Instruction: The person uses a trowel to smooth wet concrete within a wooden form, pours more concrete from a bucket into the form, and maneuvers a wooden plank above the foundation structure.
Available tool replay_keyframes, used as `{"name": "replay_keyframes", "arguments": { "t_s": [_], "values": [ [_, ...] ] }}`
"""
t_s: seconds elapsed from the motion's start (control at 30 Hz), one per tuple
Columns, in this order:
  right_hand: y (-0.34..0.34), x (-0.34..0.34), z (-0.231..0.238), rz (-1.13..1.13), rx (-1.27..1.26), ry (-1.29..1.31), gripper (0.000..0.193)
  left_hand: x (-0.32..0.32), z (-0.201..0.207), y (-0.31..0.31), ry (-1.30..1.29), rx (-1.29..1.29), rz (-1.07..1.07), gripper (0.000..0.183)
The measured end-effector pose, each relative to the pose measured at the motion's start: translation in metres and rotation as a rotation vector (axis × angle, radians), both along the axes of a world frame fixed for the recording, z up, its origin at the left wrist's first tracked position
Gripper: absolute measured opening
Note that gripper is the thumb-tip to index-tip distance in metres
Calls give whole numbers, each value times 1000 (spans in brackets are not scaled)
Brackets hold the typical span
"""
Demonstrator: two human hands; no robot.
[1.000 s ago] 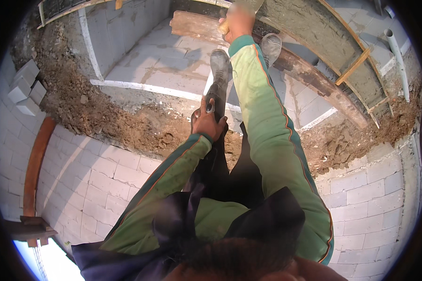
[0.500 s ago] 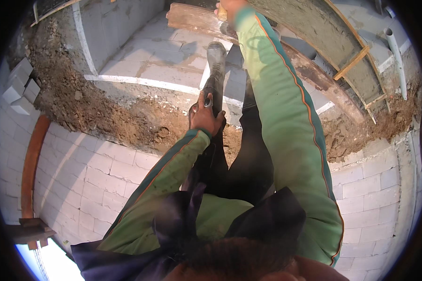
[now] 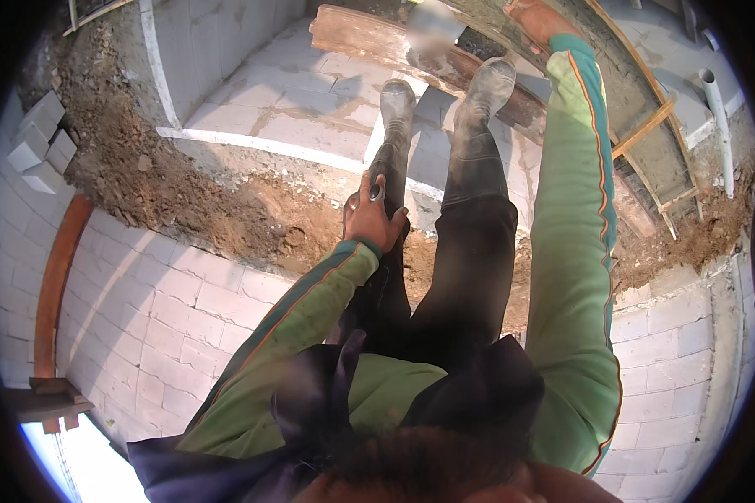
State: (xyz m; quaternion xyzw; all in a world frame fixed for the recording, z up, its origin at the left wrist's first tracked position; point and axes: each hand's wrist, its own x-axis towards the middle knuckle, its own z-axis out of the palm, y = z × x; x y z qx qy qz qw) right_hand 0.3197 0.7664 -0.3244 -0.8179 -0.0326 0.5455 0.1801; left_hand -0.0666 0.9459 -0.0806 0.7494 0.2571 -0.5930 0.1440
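Observation:
My left hand rests on my left leg, with the thumb and fingers apart and nothing held. A dark, shiny oval, perhaps a ring, shows at its fingers. At the top edge, my right hand is stretched far out over a wood-edged bed of grey mortar. Its fingers are curled, and what they hold is largely cut off by the frame. A blurred pale grey patch lies to its left, above a worn plank; I cannot make out what it is.
My boots stand near the plank, on pale blockwork. Loose brown soil runs across behind them. White blocks are piled at the left, above a reddish beam. A white pipe stands at the right, by a wooden crosspiece.
My right arm has swung to the right, from above the plank to over the mortar bed, uncovering my right leg and boot. The left hand stays on my leg.

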Motion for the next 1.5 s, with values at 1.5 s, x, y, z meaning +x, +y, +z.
{"name": "replay_keyframes", "arguments": {
  "t_s": [1.5],
  "values": [
    [-31, -9, 6, 444, -140, -205, 34, -2, -2, 6, -60, -7, -113, 90]
  ]
}}
